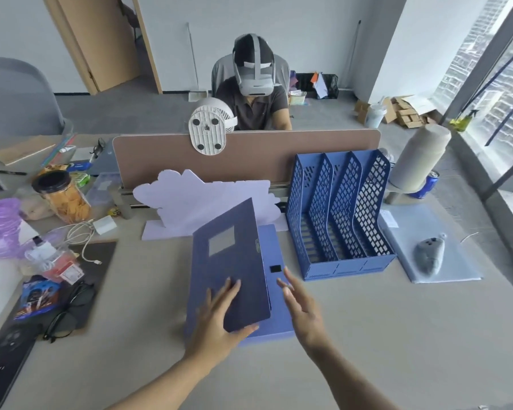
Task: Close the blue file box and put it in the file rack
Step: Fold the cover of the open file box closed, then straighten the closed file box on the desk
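While the lid stands half raised, the blue file box (274, 294) lies flat on the table (397, 335), just left of the blue file rack (338, 214). Judged by appearance, it is light, stiff board with smooth faces; the hinged lid will flex, so the closed box is best taken by its long edges. The left hand (219, 315) presses the lid's outer face, fingers spread, thumb under its near edge. The right hand (301, 306) hovers open beside the tray's right edge, near the black fastener patch (276, 269), gripping nothing.
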### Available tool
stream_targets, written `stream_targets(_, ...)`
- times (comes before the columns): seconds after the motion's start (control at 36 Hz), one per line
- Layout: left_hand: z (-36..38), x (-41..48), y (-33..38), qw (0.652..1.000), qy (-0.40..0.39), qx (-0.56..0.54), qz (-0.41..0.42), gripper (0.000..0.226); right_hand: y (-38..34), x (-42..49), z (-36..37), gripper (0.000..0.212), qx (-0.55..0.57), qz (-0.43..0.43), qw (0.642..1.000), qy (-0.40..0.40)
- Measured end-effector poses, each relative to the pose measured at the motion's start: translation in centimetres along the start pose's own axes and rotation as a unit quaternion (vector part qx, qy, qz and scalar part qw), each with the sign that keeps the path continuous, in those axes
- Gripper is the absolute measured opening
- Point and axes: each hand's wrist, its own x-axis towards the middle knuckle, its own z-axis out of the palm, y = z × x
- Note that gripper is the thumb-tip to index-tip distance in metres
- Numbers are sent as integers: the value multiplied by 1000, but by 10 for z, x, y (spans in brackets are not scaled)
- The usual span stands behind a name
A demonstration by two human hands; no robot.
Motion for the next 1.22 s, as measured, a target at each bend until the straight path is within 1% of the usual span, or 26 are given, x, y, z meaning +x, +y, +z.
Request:
stream_targets(0.08,10,3,2,999,-15,38,8,90,-11,2,7,48,-17,-14,1000,-7)
stream_targets(0.17,18,6,3,998,-20,65,6,93,-4,4,5,58,-17,-7,1000,-13)
stream_targets(0.22,21,8,1,995,-36,91,8,93,5,5,1,64,-38,13,999,-5)
stream_targets(0.28,22,10,-3,991,-50,123,20,96,16,6,-2,65,-63,35,997,19)
stream_targets(0.33,21,9,-10,990,-34,138,22,96,27,6,-7,61,-68,60,995,40)
stream_targets(0.36,19,9,-15,990,-17,138,10,94,34,7,-10,60,-65,75,994,46)
stream_targets(0.42,14,10,-23,992,26,113,-49,99,44,8,-13,58,-67,96,991,60)
stream_targets(0.47,9,13,-33,984,58,89,-146,110,53,7,-15,51,-67,113,989,74)
stream_targets(0.53,4,17,-44,969,67,70,-229,123,58,5,-16,38,-62,127,987,79)
stream_targets(0.58,1,21,-54,963,54,54,-257,131,62,3,-14,29,-69,124,986,82)
stream_targets(0.67,1,26,-61,966,10,24,-255,130,64,2,-12,29,-70,117,986,99)
stream_targets(0.72,2,28,-62,966,-3,-20,-257,139,65,3,-13,29,-49,129,985,105)
stream_targets(0.78,6,30,-63,967,-2,-62,-249,144,68,3,-14,34,-23,137,986,94)
stream_targets(0.89,13,29,-61,970,7,-89,-228,133,76,2,-16,50,-23,141,986,83)
stream_targets(1.11,16,29,-60,970,18,-104,-218,131,88,5,-17,54,-31,168,982,83)
stream_targets(1.22,17,28,-59,972,22,-103,-212,131,93,8,-15,54,-45,164,981,90)
